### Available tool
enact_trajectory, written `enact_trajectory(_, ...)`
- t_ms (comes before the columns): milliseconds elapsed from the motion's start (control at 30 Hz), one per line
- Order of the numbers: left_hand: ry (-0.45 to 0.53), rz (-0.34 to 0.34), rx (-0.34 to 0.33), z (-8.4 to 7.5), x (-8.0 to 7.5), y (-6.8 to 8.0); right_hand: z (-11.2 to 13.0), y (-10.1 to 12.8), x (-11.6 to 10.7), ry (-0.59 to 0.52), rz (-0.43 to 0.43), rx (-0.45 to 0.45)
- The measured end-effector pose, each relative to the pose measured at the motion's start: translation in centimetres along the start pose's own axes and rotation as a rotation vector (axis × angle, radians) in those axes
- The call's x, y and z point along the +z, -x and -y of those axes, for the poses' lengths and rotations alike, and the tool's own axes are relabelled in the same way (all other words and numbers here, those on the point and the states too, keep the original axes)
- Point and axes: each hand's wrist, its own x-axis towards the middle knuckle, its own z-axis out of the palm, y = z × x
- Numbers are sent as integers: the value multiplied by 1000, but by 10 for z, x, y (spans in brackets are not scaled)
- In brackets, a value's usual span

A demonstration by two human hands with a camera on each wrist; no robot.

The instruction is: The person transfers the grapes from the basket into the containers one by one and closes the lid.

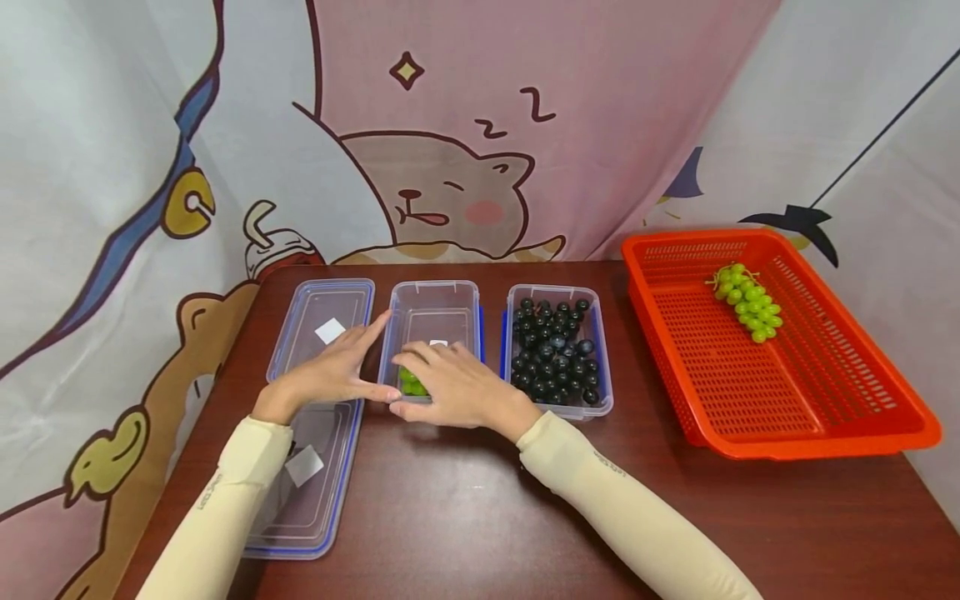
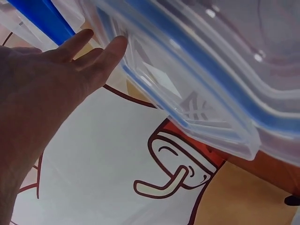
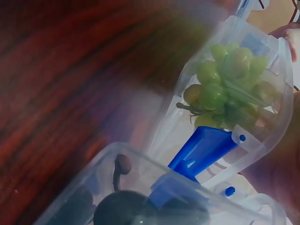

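Cartoon-printed cloth backs the dark wooden table (image 1: 465,508), where two clear lids (image 1: 315,400) lie leftmost, the left hand (image 1: 330,375) rests spread-fingered against the middle clear container (image 1: 435,321) holding green grapes (image 1: 411,383), and the right hand (image 1: 457,387) lies flat over its near end, beside the dark-grape container (image 1: 557,346) and the orange basket (image 1: 757,392).

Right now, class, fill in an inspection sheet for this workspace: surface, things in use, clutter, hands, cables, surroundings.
Surface: dark wooden table.
Things in use: middle clear container holding green grapes.
Clutter: container of dark grapes; two clear lids at left; orange basket with a green grape bunch.
Hands: left hand rests straight-fingered against the middle container's left side; right hand lies over its near end, grip unclear.
Cables: nothing seen.
Surroundings: cartoon-print cloth backdrop.
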Motion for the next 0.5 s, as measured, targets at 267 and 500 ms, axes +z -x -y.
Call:
enact_trajectory(267, -20, -21, 23, -3, -1, -1, -2, 5, -4, -25, -18, 50)
enact_trajectory(500, -24, -18, 20, -4, -1, -1, -5, 14, -13, -32, -43, 61)
